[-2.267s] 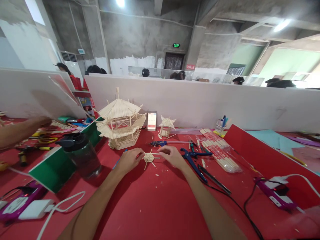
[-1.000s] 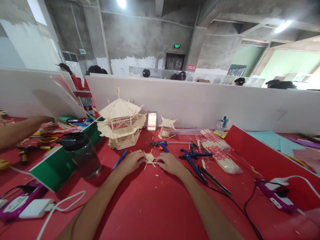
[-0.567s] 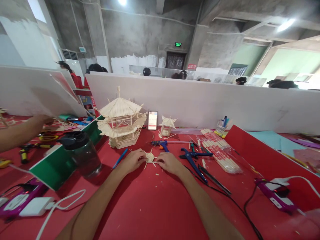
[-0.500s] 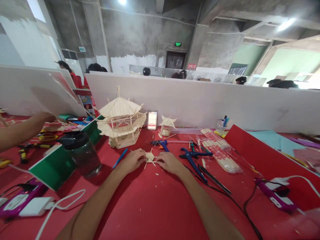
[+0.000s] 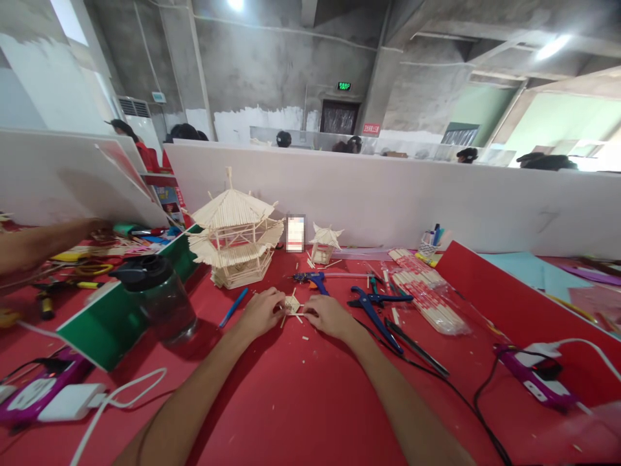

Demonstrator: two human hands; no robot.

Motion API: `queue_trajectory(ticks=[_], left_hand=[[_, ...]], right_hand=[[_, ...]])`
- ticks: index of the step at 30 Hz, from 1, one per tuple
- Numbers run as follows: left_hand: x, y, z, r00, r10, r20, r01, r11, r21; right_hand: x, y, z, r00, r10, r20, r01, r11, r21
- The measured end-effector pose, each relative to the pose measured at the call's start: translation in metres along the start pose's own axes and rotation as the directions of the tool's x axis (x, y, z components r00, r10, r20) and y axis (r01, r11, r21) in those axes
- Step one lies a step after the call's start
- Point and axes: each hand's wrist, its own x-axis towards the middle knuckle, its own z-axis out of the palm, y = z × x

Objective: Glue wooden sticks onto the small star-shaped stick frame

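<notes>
A small six-sided frame of pale wooden sticks lies on the red tabletop, with stick ends jutting out from its corners. My left hand is closed at its left side, fingertips pinching the frame's edge. From the right, my right hand pinches a stick end of the same frame between thumb and fingers. Behind my hands lies a blue glue gun. A large stick pavilion stands at the back left, and a smaller stick pavilion is right of it.
Blue cutters, dark tweezers and bagged sticks lie on the right. A blue pen and a water bottle are on the left. A co-worker's arm reaches in beyond the green divider. Cables run along both sides.
My left hand has shifted slightly right over the frame's edge. The right hand has barely moved. The co-worker's hand at the left has moved a little.
</notes>
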Motion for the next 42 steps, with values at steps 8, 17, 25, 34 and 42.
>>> queue_trajectory(ticks=[8, 17, 25, 34, 42], left_hand=[[-0.003, -0.003, -0.001, 0.997, 0.069, -0.019, -0.07, 0.997, -0.038], [-0.004, -0.014, -0.012, 0.998, 0.023, -0.064, -0.025, 0.999, -0.034], [-0.004, -0.015, -0.011, 0.999, 0.019, -0.032, -0.021, 0.999, -0.037], [-0.005, -0.015, -0.009, 0.998, 0.048, -0.033, -0.05, 0.997, -0.055], [-0.005, -0.013, -0.012, 0.999, 0.033, -0.019, -0.034, 0.997, -0.067]], right_hand=[[-0.001, -0.003, -0.001, 1.0, 0.008, 0.015, -0.008, 1.0, 0.008], [-0.003, -0.008, -0.008, 0.999, 0.033, -0.02, -0.031, 0.997, 0.075], [-0.003, -0.019, -0.013, 0.981, -0.147, 0.123, 0.122, 0.974, 0.189], [-0.004, -0.011, -0.013, 0.987, -0.111, 0.115, 0.087, 0.977, 0.195], [-0.004, -0.016, -0.012, 0.978, -0.143, 0.152, 0.102, 0.962, 0.253]])
